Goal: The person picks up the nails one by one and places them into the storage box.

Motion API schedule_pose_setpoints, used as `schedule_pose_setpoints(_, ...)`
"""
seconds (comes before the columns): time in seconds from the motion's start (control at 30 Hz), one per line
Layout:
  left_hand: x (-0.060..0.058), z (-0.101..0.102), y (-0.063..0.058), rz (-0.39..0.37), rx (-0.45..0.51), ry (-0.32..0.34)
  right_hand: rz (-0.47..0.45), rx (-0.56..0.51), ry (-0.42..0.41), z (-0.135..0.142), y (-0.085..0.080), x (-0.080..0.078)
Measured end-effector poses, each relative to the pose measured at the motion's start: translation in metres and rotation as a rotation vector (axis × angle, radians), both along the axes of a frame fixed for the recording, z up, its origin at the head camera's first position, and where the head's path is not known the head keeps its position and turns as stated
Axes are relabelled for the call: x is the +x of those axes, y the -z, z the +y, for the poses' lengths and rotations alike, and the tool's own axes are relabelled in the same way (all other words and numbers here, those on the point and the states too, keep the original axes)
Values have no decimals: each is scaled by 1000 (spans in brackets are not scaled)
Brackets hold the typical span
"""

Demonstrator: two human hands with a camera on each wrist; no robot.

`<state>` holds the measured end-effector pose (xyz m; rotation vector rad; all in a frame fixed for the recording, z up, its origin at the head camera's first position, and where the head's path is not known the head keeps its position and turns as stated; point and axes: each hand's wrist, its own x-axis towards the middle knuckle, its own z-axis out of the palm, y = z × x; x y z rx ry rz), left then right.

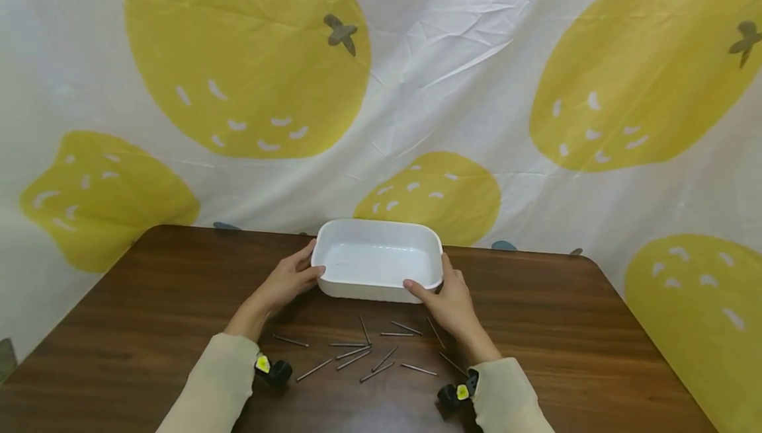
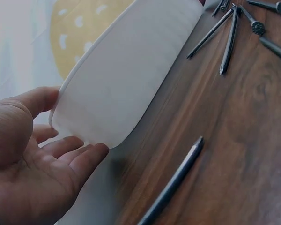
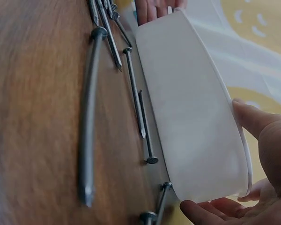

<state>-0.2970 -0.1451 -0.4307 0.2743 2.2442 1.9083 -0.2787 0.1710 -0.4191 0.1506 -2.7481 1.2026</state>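
Observation:
A white rectangular dish point(image 1: 375, 293) with rounded corners is held between both hands near the far side of the table, its inside bare. My left hand point(image 1: 287, 282) grips its left end, thumb at the rim and fingers round the outer wall. At the opposite end my right hand point(image 1: 450, 301) grips it the same way, thumb over the front rim corner. In the left wrist view the dish's side wall point(image 2: 117, 70) fills the middle. Several loose metal nails point(image 1: 354, 352) lie scattered on the table, nearer than the dish; one nail point(image 3: 89, 117) looks large in the right wrist view.
The dark brown wooden table point(image 1: 565, 334) ends close behind the dish. A white cloth point(image 1: 417, 89) printed with yellow fruit hangs along its far edge. Black wrist cameras point(image 1: 278, 373) sit at both sleeve cuffs, low over the table.

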Motion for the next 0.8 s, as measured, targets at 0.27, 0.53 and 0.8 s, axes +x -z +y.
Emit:
schedule_pose_setpoints(0.27, 3, 2, 4, -19, 47, -46, 3, -2, -7, -1, -1, 2)
schedule_pose_setpoints(0.53, 2, 10, 5, -12, 64, -104, 17, -21, 9, 0, 2, -1)
schedule_pose_setpoints(0.8, 4, 10, 6, -29, 90, -140, 8, -42, 2, 0, 1, -2)
